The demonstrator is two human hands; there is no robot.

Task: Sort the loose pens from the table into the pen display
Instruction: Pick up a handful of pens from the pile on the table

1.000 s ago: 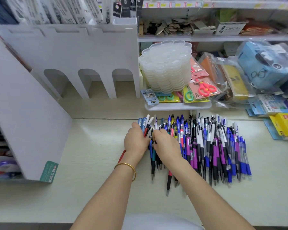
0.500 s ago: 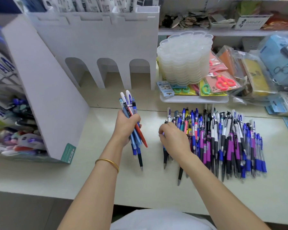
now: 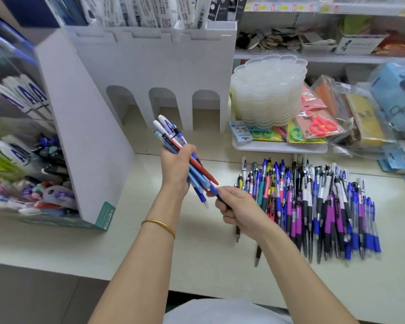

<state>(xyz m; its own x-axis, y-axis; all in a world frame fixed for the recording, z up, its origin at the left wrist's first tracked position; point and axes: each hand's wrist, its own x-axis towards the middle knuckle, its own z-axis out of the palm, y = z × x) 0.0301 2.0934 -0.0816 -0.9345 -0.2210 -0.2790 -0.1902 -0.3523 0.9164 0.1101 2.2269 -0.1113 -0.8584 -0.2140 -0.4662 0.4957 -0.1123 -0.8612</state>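
Spreading across the pale table, pens; shelves behind.

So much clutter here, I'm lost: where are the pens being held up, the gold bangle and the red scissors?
held pens [image 3: 167,128]: head view, caps above the fingers
gold bangle [image 3: 160,224]: head view, middle of the band
red scissors [image 3: 320,125]: head view, the handles

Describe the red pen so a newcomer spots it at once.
Find the white arched stand at the back. In front of it the left hand grips a bundle of pens. The red pen is its only red one, slanting among blue and white barrels.
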